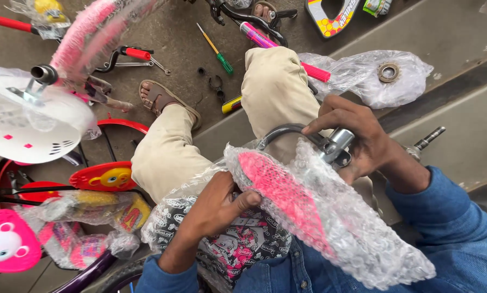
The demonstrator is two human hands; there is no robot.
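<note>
My left hand (216, 209) grips a pink part wrapped in bubble wrap (308, 217) that lies across my lap. A patterned bicycle seat in clear plastic (243, 241) sits beneath it. My right hand (357, 135) holds the silver metal clamp (336, 144) at the end of a curved grey metal tube (281, 133), just above the wrapped part. I sit on a step, in beige trousers and sandals, with my legs stretched toward the floor.
A white basket (29, 127) and a wrapped pink frame (86, 35) sit at left. Red mudguards (102, 176), a pink bear plate (4, 244), a screwdriver (216, 51), a wrench (159, 65) and a bagged bearing (388, 72) lie around my feet on the concrete.
</note>
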